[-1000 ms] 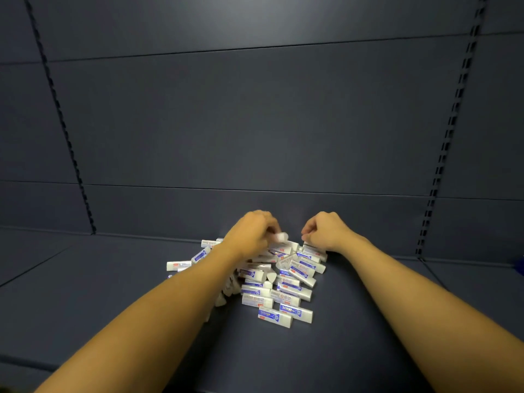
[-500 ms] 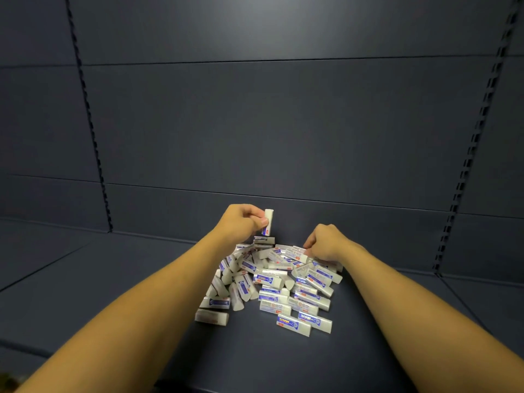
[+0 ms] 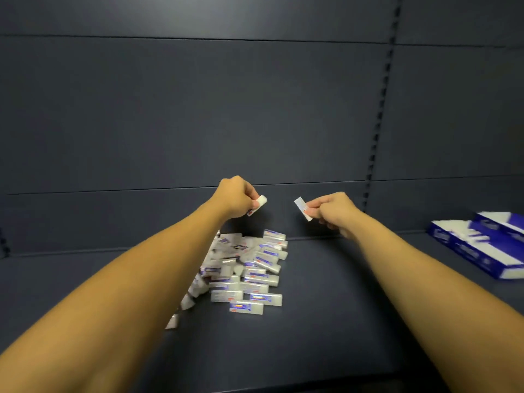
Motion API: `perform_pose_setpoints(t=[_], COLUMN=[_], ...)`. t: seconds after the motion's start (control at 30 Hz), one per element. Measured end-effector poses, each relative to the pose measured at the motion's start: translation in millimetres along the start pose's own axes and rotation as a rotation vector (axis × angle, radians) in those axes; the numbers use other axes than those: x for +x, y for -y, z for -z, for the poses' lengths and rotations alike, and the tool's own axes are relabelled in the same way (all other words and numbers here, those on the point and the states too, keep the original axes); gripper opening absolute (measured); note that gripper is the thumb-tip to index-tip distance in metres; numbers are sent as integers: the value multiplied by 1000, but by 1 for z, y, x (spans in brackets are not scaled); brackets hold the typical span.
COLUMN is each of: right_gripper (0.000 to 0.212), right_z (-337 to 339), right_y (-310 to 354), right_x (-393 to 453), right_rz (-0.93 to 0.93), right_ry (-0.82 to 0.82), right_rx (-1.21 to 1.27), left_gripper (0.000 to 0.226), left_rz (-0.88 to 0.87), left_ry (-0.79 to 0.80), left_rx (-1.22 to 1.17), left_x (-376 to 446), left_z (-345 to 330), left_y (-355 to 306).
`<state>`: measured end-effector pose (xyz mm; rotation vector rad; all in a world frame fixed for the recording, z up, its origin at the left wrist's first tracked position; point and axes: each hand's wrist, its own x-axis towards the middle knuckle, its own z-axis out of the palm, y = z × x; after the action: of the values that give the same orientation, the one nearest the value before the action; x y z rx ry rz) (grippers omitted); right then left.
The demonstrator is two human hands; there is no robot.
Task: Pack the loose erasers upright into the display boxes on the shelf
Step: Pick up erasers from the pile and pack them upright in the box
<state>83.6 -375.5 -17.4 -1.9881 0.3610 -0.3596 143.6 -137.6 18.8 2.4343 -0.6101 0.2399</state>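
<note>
- Where the view opens widest, a dark blue-grey panelled back wall [image 3: 255,109] fills the upper half, crossed by thin horizontal seams and cut by a slotted vertical upright strip [image 3: 380,109] right of centre.
- Below it, the matte dark blue-grey shelf deck [image 3: 326,321] runs from the wall to the near edge and carries everything else.
- At the far right edge, blue-and-white cardboard display boxes [image 3: 482,248] lie on the deck, partly cut off by the frame, well apart from the heap; their contents are too blurred to make out.
- In the middle of the deck, a heap of loose white erasers in blue-and-red printed sleeves [image 3: 249,268] lies flat and jumbled, partly hidden behind the left forearm.
- Above the heap, the left hand [image 3: 235,198] is clenched round one white eraser [image 3: 260,202], whose end pokes out to the right past the thumb.
- Just to its right, the right hand [image 3: 331,211] pinches a second white eraser [image 3: 302,207] between thumb and fingertips, tilted, clear of the deck.
- The two held erasers are near each other but not touching.
</note>
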Motion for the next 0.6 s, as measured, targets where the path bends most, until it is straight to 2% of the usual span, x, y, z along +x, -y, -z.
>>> perform_pose_setpoints(t=[0.2, 0.37, 0.6], right_gripper=[11, 10, 10], right_z=[92, 170, 276], right_y=[-25, -53, -99], right_x=[-42, -69, -109], right_rz=[-94, -120, -178], right_ry=[-51, -124, -138], right_rx=[118, 69, 5], left_gripper=[14, 8, 17], left_rz=[-150, -202, -235], left_ry=[69, 150, 234], left_rx=[32, 61, 88], left_x=[10, 6, -21], left_z=[-43, -84, -139], left_y=[-75, -140, -231])
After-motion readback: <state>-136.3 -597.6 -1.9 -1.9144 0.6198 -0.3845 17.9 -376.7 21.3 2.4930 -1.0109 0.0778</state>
